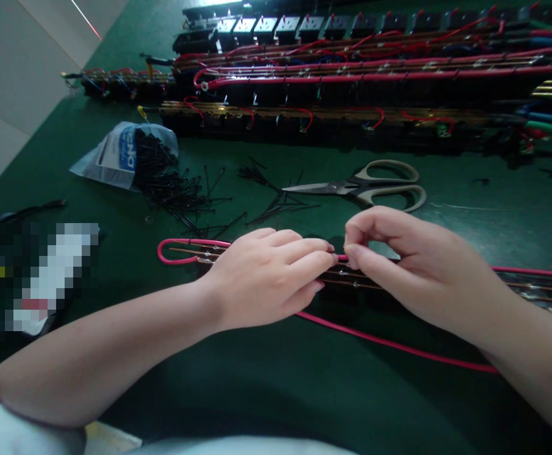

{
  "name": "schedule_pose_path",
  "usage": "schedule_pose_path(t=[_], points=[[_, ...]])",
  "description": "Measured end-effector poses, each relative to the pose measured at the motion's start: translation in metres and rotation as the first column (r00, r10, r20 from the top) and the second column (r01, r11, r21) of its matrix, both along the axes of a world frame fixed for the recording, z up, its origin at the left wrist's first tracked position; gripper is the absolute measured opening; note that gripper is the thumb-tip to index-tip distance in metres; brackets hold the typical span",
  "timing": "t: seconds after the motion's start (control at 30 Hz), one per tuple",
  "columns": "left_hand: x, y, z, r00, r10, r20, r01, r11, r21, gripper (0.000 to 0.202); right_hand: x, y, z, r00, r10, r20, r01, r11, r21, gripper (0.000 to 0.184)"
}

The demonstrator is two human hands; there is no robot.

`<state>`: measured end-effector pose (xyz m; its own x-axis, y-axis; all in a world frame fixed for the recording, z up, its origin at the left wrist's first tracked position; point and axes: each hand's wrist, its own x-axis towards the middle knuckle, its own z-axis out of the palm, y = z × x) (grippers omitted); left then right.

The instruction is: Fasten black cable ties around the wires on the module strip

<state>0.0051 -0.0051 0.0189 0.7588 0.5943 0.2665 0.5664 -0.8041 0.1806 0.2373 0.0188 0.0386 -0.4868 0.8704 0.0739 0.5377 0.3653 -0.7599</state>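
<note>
A long black strip with brass rails (517, 294) and a pink-red wire (181, 242) lies across the green table in front of me. My left hand (269, 275) rests on the strip, fingers curled and pressed down over it. My right hand (399, 259) pinches something small and dark at the wire, fingertip to fingertip with the left hand; what it pinches is too small to name. A loose length of the pink-red wire (389, 344) runs under my right forearm.
Grey-handled scissors (370, 188) lie just beyond my hands. Several black cable ties (185, 193) spill from a plastic bag (119, 155) at the left. Finished wired strips (351, 82) are stacked along the back. A dark bundle (0, 253) sits at the far left.
</note>
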Motion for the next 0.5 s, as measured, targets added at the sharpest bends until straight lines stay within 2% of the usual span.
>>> schedule_pose_path(t=[0.33, 0.5], points=[[0.0006, -0.0002, 0.0002, 0.999, 0.009, 0.043, -0.007, 1.000, -0.026, 0.026, 0.0038, -0.0006, -0.0044, 0.988, -0.112, -0.103, 0.097, 0.985, -0.140, 0.016], [0.0007, 0.0004, 0.0007, 0.998, 0.010, 0.059, -0.008, 0.999, -0.034, 0.024, 0.0056, 0.0005, -0.0065, 0.950, -0.207, -0.232, 0.149, 0.958, -0.245, 0.015]])
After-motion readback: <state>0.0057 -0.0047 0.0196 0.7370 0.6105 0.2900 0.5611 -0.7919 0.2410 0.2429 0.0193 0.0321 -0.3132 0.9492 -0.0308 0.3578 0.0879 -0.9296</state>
